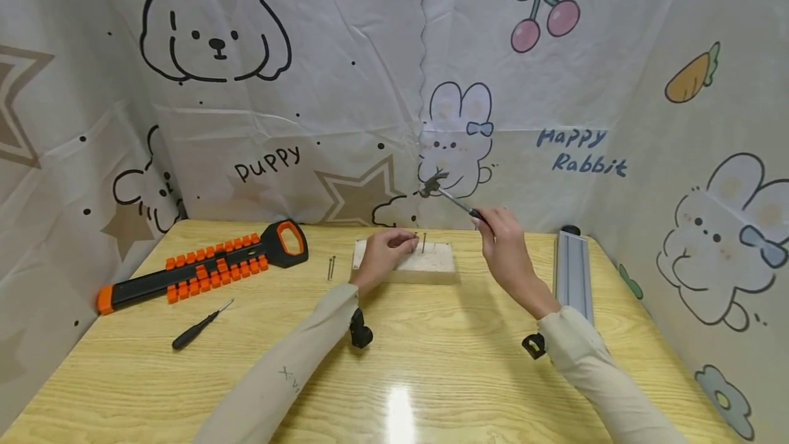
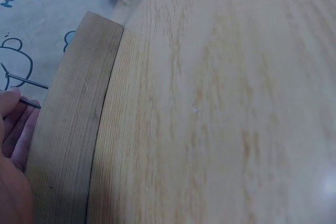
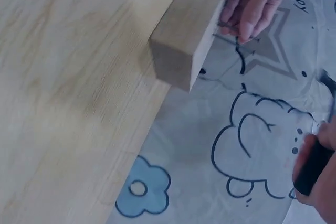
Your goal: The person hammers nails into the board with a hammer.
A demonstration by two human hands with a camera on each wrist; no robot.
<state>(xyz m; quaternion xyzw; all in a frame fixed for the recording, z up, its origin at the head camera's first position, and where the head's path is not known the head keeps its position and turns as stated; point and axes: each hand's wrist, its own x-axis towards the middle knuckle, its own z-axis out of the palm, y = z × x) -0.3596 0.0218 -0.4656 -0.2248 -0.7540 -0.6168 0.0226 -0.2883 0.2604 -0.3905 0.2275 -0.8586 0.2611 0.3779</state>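
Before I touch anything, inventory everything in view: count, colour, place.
Wood-grain table: 1, yellowish, foreground
Wooden block: 1, pale, centre rear of table
Nails: 4 distinguishable, dark grey, two on table left of block, one upright on block, one pinched by left hand
Claw hammer: 1, dark grey head, black grip, raised in right hand
Screwdriver: 1, black handle, table left
Clip rack: 1, black with orange clips, rear left
Metal rail: 1, silver with black end, rear right
Cartoon-print cloth: count unclear, off-white, behind and both sides
Wrist cameras: 2, black, one per wrist
Sleeves: 2, beige, both forearms
Hands: 2, bare, left at block, right above table
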